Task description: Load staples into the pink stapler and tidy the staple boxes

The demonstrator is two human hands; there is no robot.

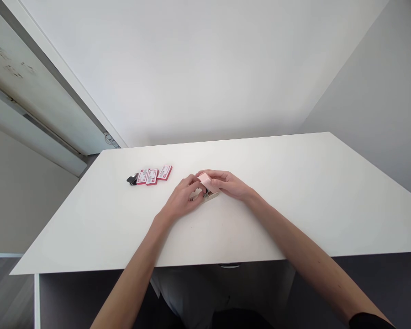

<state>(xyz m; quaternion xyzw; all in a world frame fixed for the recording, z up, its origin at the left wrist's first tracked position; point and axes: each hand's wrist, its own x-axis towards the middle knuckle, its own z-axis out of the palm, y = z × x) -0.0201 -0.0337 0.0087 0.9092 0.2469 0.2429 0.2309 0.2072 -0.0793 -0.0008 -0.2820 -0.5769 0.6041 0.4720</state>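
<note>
Both my hands meet over a small pink and cream stapler (207,186) lying on the white table (294,192) near its middle. My right hand (228,183) curls over the stapler's pink top from the right, fingers wrapped on it. My left hand (183,198) comes in from the left, its fingertips pinched against the stapler's front end. What lies between the left fingertips is too small to make out.
Three small red and white boxes (154,175) lie in a row at the left back of the table, with a small black object (132,179) at their left end. A white wall stands behind the table; a door frame is at far left.
</note>
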